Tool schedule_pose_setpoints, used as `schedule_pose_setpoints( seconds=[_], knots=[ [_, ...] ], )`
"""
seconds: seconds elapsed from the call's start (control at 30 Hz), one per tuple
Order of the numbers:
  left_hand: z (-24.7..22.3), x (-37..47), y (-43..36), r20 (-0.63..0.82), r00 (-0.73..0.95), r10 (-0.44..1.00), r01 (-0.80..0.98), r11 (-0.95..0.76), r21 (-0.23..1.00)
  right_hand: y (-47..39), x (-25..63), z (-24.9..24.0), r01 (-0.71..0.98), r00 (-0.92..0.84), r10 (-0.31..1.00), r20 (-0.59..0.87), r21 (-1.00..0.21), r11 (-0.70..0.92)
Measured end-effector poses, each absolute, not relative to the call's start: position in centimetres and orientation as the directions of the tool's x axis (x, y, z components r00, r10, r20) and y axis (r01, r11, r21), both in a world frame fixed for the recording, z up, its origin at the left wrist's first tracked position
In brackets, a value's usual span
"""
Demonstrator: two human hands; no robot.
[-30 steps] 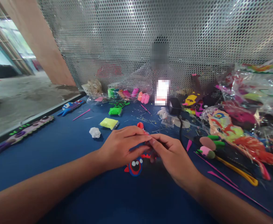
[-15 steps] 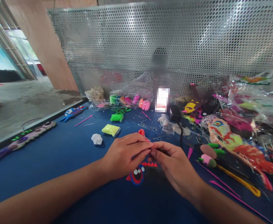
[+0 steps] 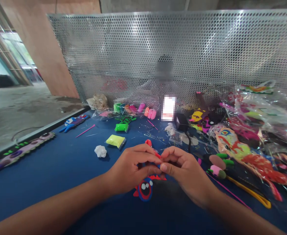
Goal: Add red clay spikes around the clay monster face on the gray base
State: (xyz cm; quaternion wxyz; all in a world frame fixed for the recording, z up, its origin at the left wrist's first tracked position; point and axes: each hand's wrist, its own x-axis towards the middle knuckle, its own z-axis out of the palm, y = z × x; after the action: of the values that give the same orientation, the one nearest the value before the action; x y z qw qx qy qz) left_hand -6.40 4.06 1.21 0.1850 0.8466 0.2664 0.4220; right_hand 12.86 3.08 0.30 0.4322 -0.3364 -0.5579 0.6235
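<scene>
My left hand (image 3: 135, 168) and my right hand (image 3: 182, 171) meet at the fingertips in the middle of the blue table (image 3: 67, 173). Between the tips is a small bit of red and blue clay, mostly hidden by the fingers, and both hands pinch at it. Just under them lies a clay figure (image 3: 145, 190) with a big round eye ringed in red and blue and a row of red spikes. A red clay piece (image 3: 148, 142) shows beyond my left fingers. Left of my left hand sit a white clay lump (image 3: 100, 151) and a yellow clay packet (image 3: 115, 141).
Finished clay figures lie along the left edge. A green packet (image 3: 121, 127), a lit phone (image 3: 168, 107) and a black box (image 3: 182, 121) stand farther back, before a perforated metal panel (image 3: 123, 42). Bagged clay figures (image 3: 241, 143) and pink sticks crowd the right.
The fingertips have parted slightly and curled, showing more of the red and blue between them. The view has shifted, so the table things sit a little lower and farther left.
</scene>
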Motion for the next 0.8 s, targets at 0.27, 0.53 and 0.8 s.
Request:
schedule_pose_setpoints(
  seconds=[0.27,0.53,0.8],
  knots=[
    [0.7,-6.3,3.8,0.765,0.463,0.447,0.386,-0.879,0.279,2.8,13.5,-0.6,-0.208,-0.376,0.926,0.039,-0.977,-0.044],
    [0.1,-6.0,4.0,0.776,0.483,0.406,0.362,-0.899,0.246,1.6,13.4,-0.1,-0.310,-0.329,0.944,0.017,-0.946,-0.091],
    [-0.1,-5.9,3.9,0.724,0.512,0.462,0.395,-0.875,0.280,2.1,13.6,-0.6,-0.293,-0.333,0.943,0.015,-0.952,-0.089]
  ],
)
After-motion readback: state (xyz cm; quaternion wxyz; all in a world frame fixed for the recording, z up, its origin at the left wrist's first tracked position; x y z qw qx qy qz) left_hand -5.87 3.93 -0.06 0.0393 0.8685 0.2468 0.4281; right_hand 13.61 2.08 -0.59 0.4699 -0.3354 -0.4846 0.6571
